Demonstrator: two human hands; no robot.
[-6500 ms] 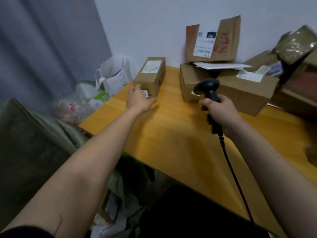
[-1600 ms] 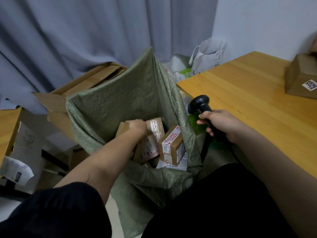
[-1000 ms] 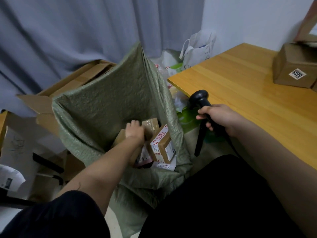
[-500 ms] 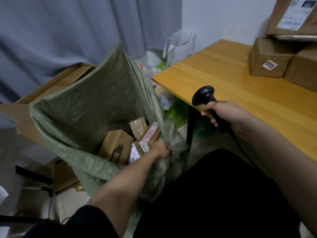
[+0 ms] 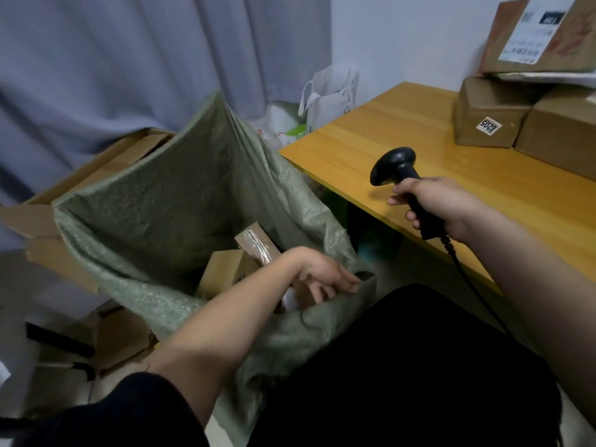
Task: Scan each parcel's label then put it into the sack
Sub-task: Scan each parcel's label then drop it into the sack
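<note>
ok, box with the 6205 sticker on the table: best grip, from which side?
Judging by pose, take the box with the 6205 sticker by its near-left corner, palm over the top, coming from the left across bare table. Another box abuts its right side and more are stacked on it towards the back. The left hand is at the sack rim.

Grey curtain (image 5: 129,59), white wall (image 5: 403,33)

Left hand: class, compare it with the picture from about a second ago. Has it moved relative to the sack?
Yes. The left hand has come up from among the parcels inside the sack to its near rim, where the fingers now grip the fabric.
</note>
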